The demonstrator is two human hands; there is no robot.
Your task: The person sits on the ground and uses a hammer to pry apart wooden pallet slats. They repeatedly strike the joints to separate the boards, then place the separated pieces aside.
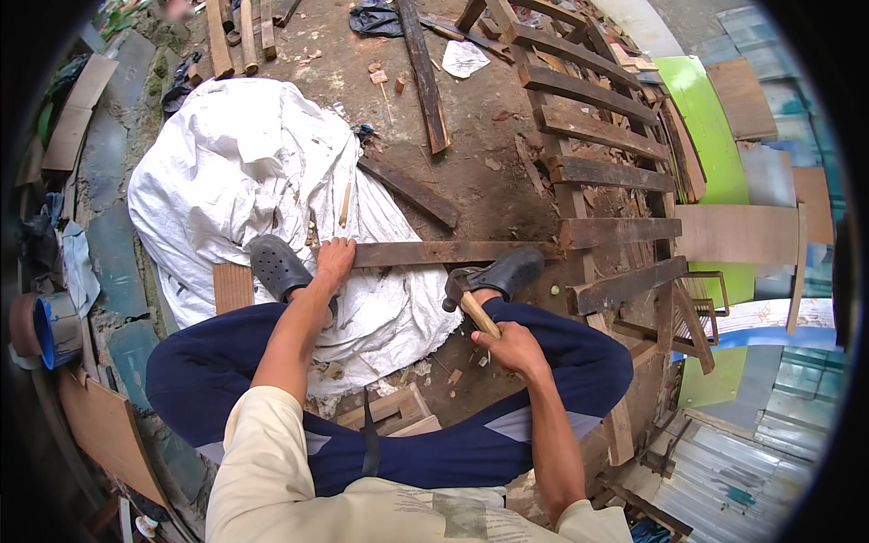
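My left hand (336,261) is closed round the left end of a dark wooden plank (407,254). The plank lies crosswise in front of me, its right end passing behind my right clog (514,271) toward a slatted wooden frame (615,181). In my right hand (518,347) is a hammer (480,313), gripped by its pale wooden handle. Its dark head is beside my right ankle, below the plank and apart from my left hand. Under the plank's left part spreads a crumpled white sheet (244,154).
More dark timber (421,81) and another board (412,192) lie on the dirt ahead. Sticks (244,36) are at the far left. A blue bucket (59,328) sits on its side at the left. Green panel pieces (715,136) and metal sheets (733,480) line the right.
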